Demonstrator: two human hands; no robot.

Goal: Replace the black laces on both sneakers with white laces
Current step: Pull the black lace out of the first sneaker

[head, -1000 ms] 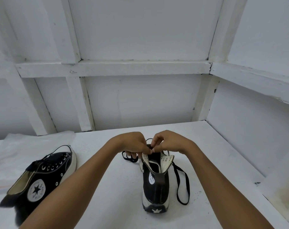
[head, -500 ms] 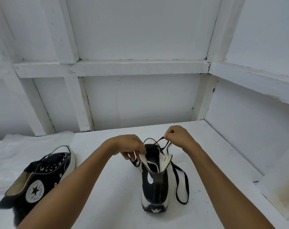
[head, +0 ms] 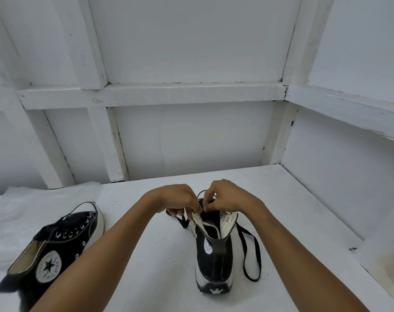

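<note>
A black high-top sneaker (head: 214, 264) stands upright on the white table (head: 146, 255), heel toward me, its flaps spread open. Its black lace (head: 252, 255) hangs loose in a loop on the right side, and another stretch trails out to the left under my left hand. My left hand (head: 180, 202) holds the left flap near its top. My right hand (head: 227, 198) pinches the black lace above the shoe's front. A second black sneaker (head: 56, 248) lies on its side at the left, still threaded with a black lace. No white laces are visible.
A crumpled sheet of clear plastic (head: 34, 206) lies at the back left of the table. White panelled walls close in behind, and a wall with a ledge (head: 349, 109) runs along the right. The table's right edge drops off near a stained patch (head: 391, 264).
My right hand pulled a stretch of black lace up and away from the shoe, then came back down to the eyelets beside my left hand. The sneakers stayed put.
</note>
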